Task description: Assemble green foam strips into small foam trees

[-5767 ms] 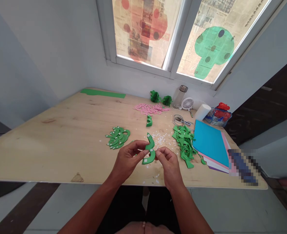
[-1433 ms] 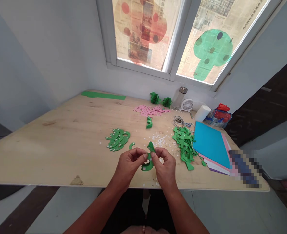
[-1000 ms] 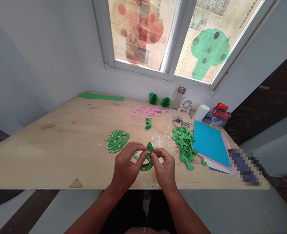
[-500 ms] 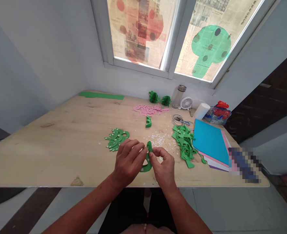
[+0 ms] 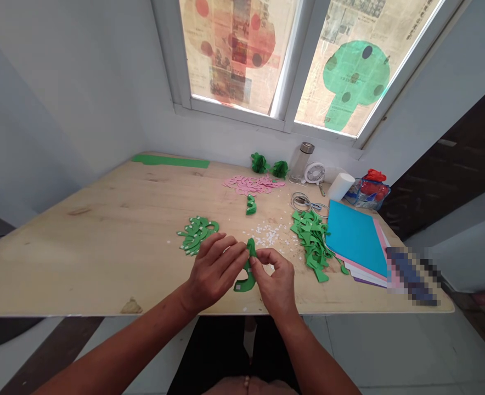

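Note:
Near the table's front edge, my left hand (image 5: 218, 270) and my right hand (image 5: 276, 280) pinch a curved green paper cutout (image 5: 246, 282) between them. Its upper end pokes out above my fingertips, and its lower curve hangs below them with a small white square at the tip. My fingers hide the middle. Left of my left hand lies a pile of green curved cutouts (image 5: 196, 235) with white squares on them. Beyond my hands sits a small stack of green curved pieces (image 5: 251, 205), and white paper bits (image 5: 267, 235) are scattered in front of it.
Green paper scraps (image 5: 314, 244) and coloured sheets (image 5: 355, 236) lie to the right. Scissors (image 5: 319, 208) rest beside tape rings (image 5: 300, 201). Pink cutouts (image 5: 253, 184), green paper balls (image 5: 259, 163), a bottle (image 5: 302, 162), a small fan (image 5: 315, 173) and a white roll (image 5: 341, 186) stand further back.
My left hand has shifted slightly left and down, away from the lower curve, so more of the green cutout shows. My right hand stays nearly in place, and both still pinch the piece.

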`<state>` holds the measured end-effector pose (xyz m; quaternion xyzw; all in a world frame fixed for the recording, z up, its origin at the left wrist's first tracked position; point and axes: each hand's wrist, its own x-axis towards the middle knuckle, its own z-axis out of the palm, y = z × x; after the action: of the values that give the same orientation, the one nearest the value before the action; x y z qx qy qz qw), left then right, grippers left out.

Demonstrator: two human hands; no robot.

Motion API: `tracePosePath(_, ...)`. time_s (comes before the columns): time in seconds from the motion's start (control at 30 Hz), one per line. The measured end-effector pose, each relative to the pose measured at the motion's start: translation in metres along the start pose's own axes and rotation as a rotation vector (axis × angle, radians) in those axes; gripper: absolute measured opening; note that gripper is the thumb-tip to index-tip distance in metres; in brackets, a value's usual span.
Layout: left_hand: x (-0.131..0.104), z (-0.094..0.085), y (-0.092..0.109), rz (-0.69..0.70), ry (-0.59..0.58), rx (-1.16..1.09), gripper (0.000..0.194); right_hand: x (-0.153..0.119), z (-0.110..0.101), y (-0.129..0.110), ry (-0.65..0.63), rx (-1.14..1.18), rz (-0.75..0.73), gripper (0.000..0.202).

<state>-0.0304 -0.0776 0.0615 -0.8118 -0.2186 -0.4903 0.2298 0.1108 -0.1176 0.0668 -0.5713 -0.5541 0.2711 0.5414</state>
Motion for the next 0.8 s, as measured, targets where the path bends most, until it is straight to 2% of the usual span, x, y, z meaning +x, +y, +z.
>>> tracePosePath(0.4, -0.0032, 0.0016, -0.0087, 0.101, -0.002, -0.013, 0.014, 0.0003, 0.0025, 0.0018, -0.02, 0.002, 0.029, 0.011)
tracePosePath(0.63, -0.0023, -0.0012, -0.0079, 0.062, -0.044, 0.035, 0.014, 0.0011, 0.0037, 0.0028, -0.049, -0.006, 0.043, 0.011)
tracePosePath(0.8, -0.0078, 0.0018, -0.0092, 0.078, -0.011, -0.003, 0.016, 0.002, 0.0036, 0.0012, -0.049, -0.008, 0.055, 0.011)
